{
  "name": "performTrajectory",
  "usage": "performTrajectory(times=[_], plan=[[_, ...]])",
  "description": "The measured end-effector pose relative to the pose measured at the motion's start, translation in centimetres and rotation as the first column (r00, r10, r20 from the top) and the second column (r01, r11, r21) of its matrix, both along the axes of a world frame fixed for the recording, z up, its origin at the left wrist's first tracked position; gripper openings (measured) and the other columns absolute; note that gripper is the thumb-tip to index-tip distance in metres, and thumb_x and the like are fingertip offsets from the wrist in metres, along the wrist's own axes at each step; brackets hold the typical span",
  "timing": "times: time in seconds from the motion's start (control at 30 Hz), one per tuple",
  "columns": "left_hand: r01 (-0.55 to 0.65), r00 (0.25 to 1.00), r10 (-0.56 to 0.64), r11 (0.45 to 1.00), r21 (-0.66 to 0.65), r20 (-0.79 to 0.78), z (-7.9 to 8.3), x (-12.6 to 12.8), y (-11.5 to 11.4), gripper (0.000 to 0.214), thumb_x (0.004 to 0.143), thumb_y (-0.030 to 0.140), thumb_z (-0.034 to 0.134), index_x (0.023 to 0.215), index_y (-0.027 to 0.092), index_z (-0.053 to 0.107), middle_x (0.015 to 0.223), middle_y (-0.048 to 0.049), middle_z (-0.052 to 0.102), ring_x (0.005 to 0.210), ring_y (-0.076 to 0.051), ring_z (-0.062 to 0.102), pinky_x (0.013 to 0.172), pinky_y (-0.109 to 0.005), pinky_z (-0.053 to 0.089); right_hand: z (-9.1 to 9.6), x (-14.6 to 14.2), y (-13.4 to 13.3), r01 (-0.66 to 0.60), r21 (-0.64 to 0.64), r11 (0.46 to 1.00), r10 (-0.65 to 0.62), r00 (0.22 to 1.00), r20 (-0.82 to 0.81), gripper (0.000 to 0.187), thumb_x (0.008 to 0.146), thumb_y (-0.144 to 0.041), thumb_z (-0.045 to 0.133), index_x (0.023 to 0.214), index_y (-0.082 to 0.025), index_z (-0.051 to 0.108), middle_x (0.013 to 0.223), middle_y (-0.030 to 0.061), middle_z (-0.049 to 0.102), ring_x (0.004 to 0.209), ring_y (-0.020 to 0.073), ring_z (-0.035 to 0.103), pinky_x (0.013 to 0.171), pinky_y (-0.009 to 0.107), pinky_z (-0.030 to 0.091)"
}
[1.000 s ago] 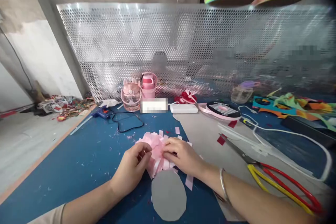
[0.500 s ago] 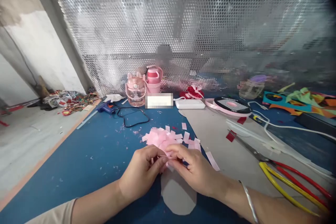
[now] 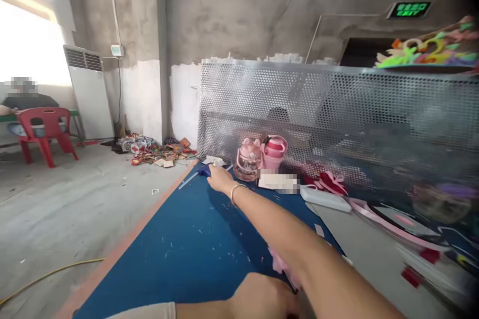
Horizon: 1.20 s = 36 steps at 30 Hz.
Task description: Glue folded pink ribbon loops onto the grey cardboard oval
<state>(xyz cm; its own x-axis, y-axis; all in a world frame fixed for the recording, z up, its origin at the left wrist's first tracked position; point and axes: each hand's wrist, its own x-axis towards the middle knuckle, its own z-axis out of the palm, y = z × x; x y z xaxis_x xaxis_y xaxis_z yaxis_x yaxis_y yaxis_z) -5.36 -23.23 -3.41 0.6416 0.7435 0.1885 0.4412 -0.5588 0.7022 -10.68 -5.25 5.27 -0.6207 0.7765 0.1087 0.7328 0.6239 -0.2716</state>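
Hands: two, left hand (image 3: pixel 262 295), right hand (image 3: pixel 220 179). Glue gun (image 3: pixel 204 170): one. Bracelet (image 3: pixel 232 195): one. Pink bottles (image 3: pixel 249 159) (image 3: pixel 274 152): two. Jar (image 3: pixel 439 204): one. Exit sign (image 3: pixel 409 9): one. Red chair (image 3: pixel 45 118): one. Co-worker (image 3: pixel 42 101): one. Air conditioner (image 3: pixel 92 94): one. Floor litter (image 3: pixel 164 152): too jumbled to count.

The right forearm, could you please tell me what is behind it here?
Pink material shows partly past the right forearm, with blue tabletop around; whatever else the forearm covers cannot be seen.

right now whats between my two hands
In the head view, flecked blue tabletop, partly in shadow, lies between the left hand and right hand.
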Motion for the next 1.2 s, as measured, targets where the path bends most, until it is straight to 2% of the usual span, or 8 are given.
performTrajectory(times=[0.2, 0.37, 0.47, 0.6, 0.73, 0.87, 1.07, 1.2], plan=[[-0.059, 0.993, 0.057, 0.998, -0.014, -0.107, -1.9, 0.9, 2.2, 0.009, 0.085, 0.019, 0.066, 0.083, 0.018, 0.075, 0.081, -0.0093, 0.077, 0.067, -0.025, 0.072, 0.046, -0.028, 0.045, -1.5, -3.8, 0.6, 0.104, -0.061, 0.993, -0.108, 0.992, -0.066, 0.035, 0.095, -0.034, 0.059, 0.124, -0.016, 0.057, 0.124, 0.0098, 0.060, 0.106, 0.0220, 0.063, 0.089, 0.043, 0.055], [0.072, 0.996, -0.072, 0.997, -0.004, -0.061, -0.7, 0.0, 1.1, 0.007, 0.077, 0.020, 0.076, 0.084, 0.021, 0.075, 0.091, -0.0009, 0.078, 0.084, -0.020, 0.072, 0.063, -0.019, 0.049, -0.7, -0.4, -1.4, 0.020, -0.111, 0.994, -0.063, 0.914, -0.401, 0.036, 0.095, -0.034, 0.059, 0.126, -0.017, 0.056, 0.126, 0.0099, 0.059, 0.107, 0.0222, 0.062, 0.090, 0.044, 0.054], [0.014, 1.000, -0.014, 1.000, 0.009, -0.024, 0.6, -0.5, 0.1, 0.013, 0.078, 0.014, 0.067, 0.087, 0.019, 0.074, 0.092, -0.0022, 0.077, 0.082, -0.018, 0.071, 0.067, -0.018, 0.050, 0.9, 5.8, -3.0, -0.020, -0.179, 0.984, -0.097, 0.779, -0.619, 0.036, 0.096, -0.034, 0.057, 0.127, -0.016, 0.055, 0.114, 0.0080, 0.063, 0.093, 0.0183, 0.065, 0.081, 0.038, 0.056], [-0.083, 0.997, 0.083, 0.997, 0.008, -0.004, 2.0, -0.9, -1.0, 0.018, 0.080, 0.009, 0.053, 0.079, 0.017, 0.069, 0.080, -0.0028, 0.074, 0.070, -0.014, 0.066, 0.062, -0.019, 0.046, 1.8, 17.8, -5.6, -0.003, -0.299, 0.954, -0.246, 0.557, -0.793, 0.028, 0.090, -0.030, 0.060, 0.115, -0.017, 0.060, 0.082, 0.0001, 0.062, 0.071, 0.0125, 0.060, 0.073, 0.031, 0.054], [-0.099, 0.995, 0.099, 0.995, -0.003, -0.007, 2.9, -1.2, -2.0, 0.017, 0.082, 0.010, 0.049, 0.075, 0.017, 0.063, 0.077, -0.0020, 0.070, 0.070, -0.014, 0.061, 0.065, -0.020, 0.045, 0.3, 29.0, -8.7, 0.110, -0.476, 0.873, -0.483, 0.340, -0.807, 0.023, 0.094, -0.036, 0.057, 0.103, -0.015, 0.061, 0.086, 0.0015, 0.062, 0.073, 0.0125, 0.060, 0.069, 0.029, 0.053], [-0.123, 0.992, 0.123, 0.992, -0.016, -0.043, 4.0, -0.9, -2.1, 0.023, 0.092, 0.021, 0.041, 0.078, 0.017, 0.059, 0.076, -0.0031, 0.065, 0.069, -0.015, 0.056, 0.065, -0.023, 0.043, -2.7, 35.3, -10.9, 0.146, -0.673, 0.725, -0.688, 0.178, -0.703, 0.031, 0.098, -0.040, 0.053, 0.114, -0.015, 0.059, 0.101, 0.0054, 0.064, 0.080, 0.0138, 0.063, 0.069, 0.030, 0.055], [-0.081, 0.989, 0.079, 0.997, -0.010, -0.121, 5.5, 2.4, -2.3, 0.027, 0.096, 0.028, 0.039, 0.081, 0.019, 0.059, 0.082, -0.0045, 0.066, 0.073, -0.017, 0.057, 0.067, -0.026, 0.043, -5.3, 36.8, -11.7, 0.001, -0.817, 0.576, -0.794, 0.238, -0.559, 0.033, 0.096, -0.039, 0.056, 0.118, -0.015, 0.059, 0.112, 0.0080, 0.064, 0.093, 0.0176, 0.065, 0.080, 0.037, 0.057], [0.018, 0.994, -0.021, 1.000, -0.025, -0.110, 5.0, 3.7, -3.0, 0.022, 0.095, 0.024, 0.043, 0.082, 0.020, 0.060, 0.098, -0.0059, 0.068, 0.089, -0.018, 0.061, 0.080, -0.026, 0.047, -5.2, 37.3, -11.8, -0.023, -0.827, 0.561, -0.775, 0.336, -0.535, 0.032, 0.096, -0.036, 0.058, 0.119, -0.014, 0.059, 0.113, 0.0081, 0.064, 0.094, 0.0184, 0.065, 0.080, 0.038, 0.057]])
